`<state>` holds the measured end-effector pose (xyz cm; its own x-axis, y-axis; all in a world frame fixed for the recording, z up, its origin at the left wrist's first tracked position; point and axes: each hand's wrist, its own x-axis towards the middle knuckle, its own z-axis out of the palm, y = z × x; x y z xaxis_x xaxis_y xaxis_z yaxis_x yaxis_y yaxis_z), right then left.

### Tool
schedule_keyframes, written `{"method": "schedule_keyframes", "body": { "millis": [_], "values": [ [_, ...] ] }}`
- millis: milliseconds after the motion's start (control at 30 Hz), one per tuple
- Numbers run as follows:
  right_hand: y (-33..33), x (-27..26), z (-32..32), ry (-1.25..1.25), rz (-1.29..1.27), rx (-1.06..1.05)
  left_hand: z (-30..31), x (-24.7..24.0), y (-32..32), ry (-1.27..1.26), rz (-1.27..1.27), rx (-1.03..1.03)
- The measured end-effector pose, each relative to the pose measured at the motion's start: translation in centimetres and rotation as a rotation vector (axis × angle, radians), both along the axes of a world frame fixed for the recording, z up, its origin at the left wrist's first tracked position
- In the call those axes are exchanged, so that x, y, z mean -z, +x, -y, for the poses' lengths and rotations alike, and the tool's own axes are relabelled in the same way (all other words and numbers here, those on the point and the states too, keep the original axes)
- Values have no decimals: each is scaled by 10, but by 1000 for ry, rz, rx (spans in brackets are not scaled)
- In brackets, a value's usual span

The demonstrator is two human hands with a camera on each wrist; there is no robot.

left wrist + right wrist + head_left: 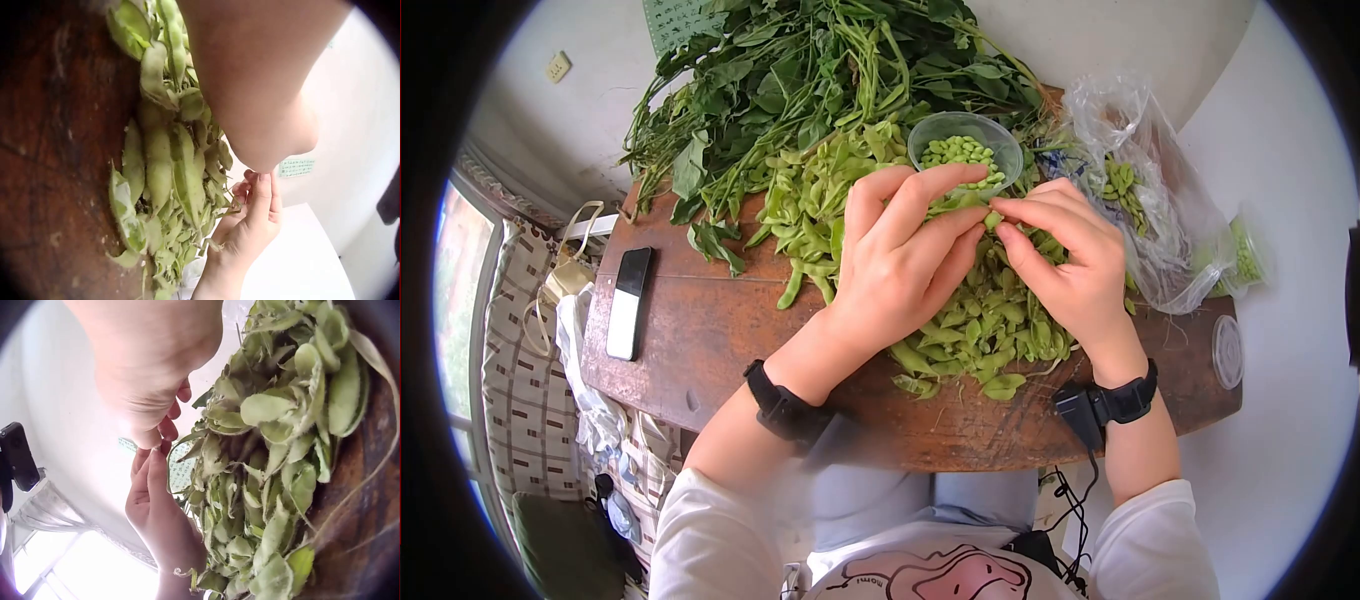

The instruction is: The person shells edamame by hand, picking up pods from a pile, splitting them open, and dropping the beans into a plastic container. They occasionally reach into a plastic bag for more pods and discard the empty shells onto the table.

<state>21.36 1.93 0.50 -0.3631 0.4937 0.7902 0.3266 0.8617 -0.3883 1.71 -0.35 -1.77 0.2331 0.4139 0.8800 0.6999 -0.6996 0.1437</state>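
Both hands meet over the table just in front of a clear plastic bowl (pixel 914 160) of shelled green soybeans (pixel 962 151). A small green soybean pod (pixel 993 219) sits between the fingertips. My left hand (pixel 905 245) pinches it from one side, its other fingers raised and bent. From the other side my right hand (pixel 1072 258) pinches it between thumb and forefinger. Below the hands lies a heap of split, flattened pods (pixel 990 325). Plump whole pods (pixel 800 205) are piled to the left of the bowl. In both wrist views the fingers mostly hide the pod.
Leafy soybean stalks (pixel 760 90) cover the back of the wooden table (pixel 700 340). A phone (pixel 631 305) lies at the left. On the right are a clear plastic bag (pixel 1135 125) with pods, a container of beans (pixel 1248 252) and a round lid (pixel 1227 352).
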Motion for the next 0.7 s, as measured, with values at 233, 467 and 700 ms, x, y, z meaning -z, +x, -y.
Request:
{"method": "schedule_keyframes", "body": {
  "millis": [233, 467, 700],
  "values": [
    [-1, 4, 0, -15, 0, 15, 0, 0, 2, -46, 21, 14],
    [0, 3, -1, 32, 17, 30, -1, -1, 1, -5, -10, -23],
    [-1, 5, -2, 74, 20, 24, -1, -1, 2, -17, 3, -32]
  ]
}}
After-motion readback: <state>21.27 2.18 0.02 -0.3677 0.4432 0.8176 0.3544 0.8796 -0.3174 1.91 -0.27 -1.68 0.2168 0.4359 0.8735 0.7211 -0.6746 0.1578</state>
